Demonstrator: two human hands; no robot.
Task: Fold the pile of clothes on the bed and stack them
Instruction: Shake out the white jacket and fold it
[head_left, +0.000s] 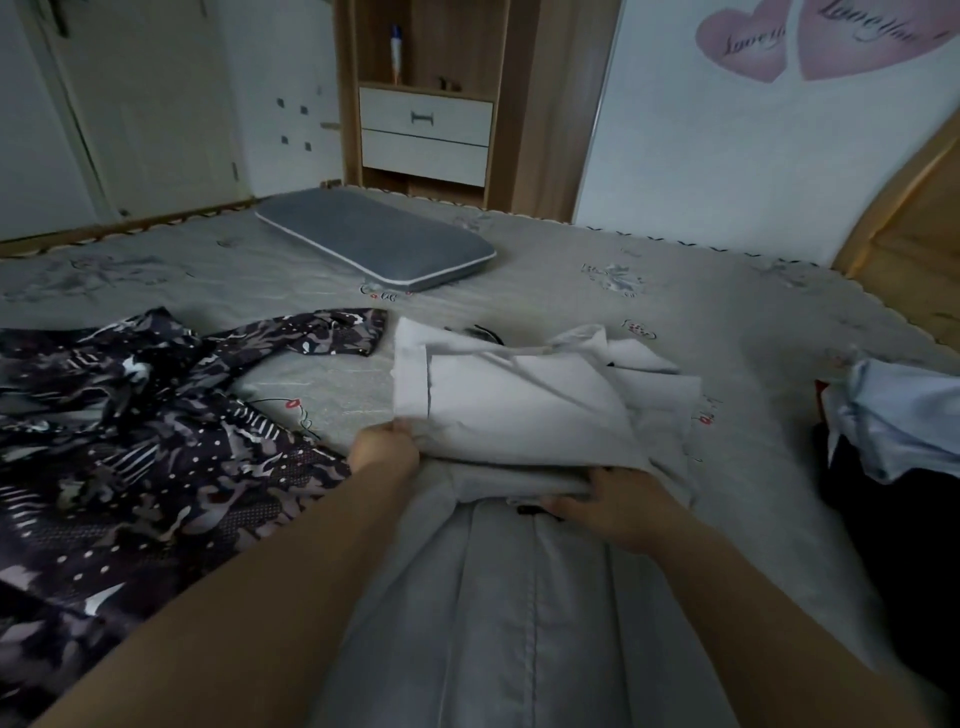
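On the bed (675, 312), a folded white garment (519, 405) is gripped at its near edge by both hands: left hand (387, 449) at the left corner, right hand (610, 501) underneath. A patterned dark garment (130, 426) is spread at left.

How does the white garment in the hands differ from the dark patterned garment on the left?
The white garment is plain and folded into a compact rectangle; the dark patterned garment is printed and lies spread out, rumpled and unfolded. The left hand and right hand both grip the white garment's near edge, while neither touches the patterned garment. Both lie on the grey bedspread.
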